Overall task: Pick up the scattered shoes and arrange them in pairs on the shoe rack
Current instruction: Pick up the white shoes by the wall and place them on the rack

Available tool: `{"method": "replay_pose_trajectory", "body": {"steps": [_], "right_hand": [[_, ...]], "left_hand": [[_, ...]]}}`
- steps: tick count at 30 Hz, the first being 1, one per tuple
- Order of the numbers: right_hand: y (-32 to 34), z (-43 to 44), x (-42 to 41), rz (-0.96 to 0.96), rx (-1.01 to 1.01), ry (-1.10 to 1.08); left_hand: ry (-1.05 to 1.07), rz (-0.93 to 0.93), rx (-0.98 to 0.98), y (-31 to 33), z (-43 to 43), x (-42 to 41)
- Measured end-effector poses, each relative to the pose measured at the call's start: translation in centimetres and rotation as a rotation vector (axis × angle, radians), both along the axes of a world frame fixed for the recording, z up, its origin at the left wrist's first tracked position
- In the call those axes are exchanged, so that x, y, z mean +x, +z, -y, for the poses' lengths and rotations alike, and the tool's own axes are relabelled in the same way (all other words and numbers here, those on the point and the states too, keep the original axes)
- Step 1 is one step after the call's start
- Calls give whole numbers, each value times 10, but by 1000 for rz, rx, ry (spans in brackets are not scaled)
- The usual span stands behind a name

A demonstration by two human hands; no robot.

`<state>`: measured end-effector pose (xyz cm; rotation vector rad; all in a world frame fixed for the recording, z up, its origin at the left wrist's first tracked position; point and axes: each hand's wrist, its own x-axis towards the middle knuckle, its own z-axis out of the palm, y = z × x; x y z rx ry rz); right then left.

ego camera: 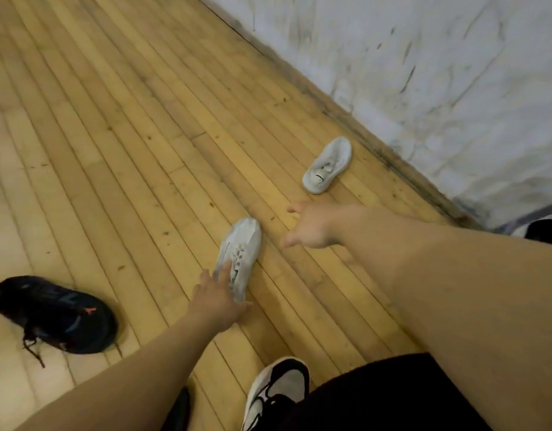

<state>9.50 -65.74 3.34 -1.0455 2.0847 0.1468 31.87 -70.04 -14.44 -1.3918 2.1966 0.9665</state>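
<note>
Two light grey shoes lie apart on the wooden floor. The nearer grey shoe (242, 250) is at the centre; my left hand (217, 301) reaches onto its heel end with spread fingers touching it. The farther grey shoe (327, 164) lies near the wall. My right hand (310, 227) hovers open between the two shoes, its fingers stretched toward the farther one and holding nothing. A black sneaker (55, 314) with loose laces lies on its side at the left. No shoe rack is in view.
A scuffed white wall (439, 73) with a dark baseboard runs diagonally on the right. My foot in a black-and-white sneaker (276, 388) stands at the bottom centre. Another dark shoe (545, 231) peeks in at the right edge. Bare floorboards (112, 119) stretch to the upper left.
</note>
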Motion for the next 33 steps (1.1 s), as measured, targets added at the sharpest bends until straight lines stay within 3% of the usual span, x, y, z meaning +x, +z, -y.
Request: {"method": "replay_pose_trajectory", "body": {"steps": [5, 11, 17, 24, 33], "right_hand": [[-60, 15, -69, -80, 23, 103], [-133, 36, -146, -148, 34, 72], [-170, 67, -187, -164, -31, 26], [-195, 80, -207, -120, -70, -73], [-183, 73, -204, 109, -185, -125]], "left_hand": [[6, 25, -136, -34, 14, -39], [54, -202, -301, -57, 62, -109], [24, -66, -364, -78, 56, -146], [-19, -3, -402, -83, 56, -150], [-52, 33, -404, -84, 57, -152]]}}
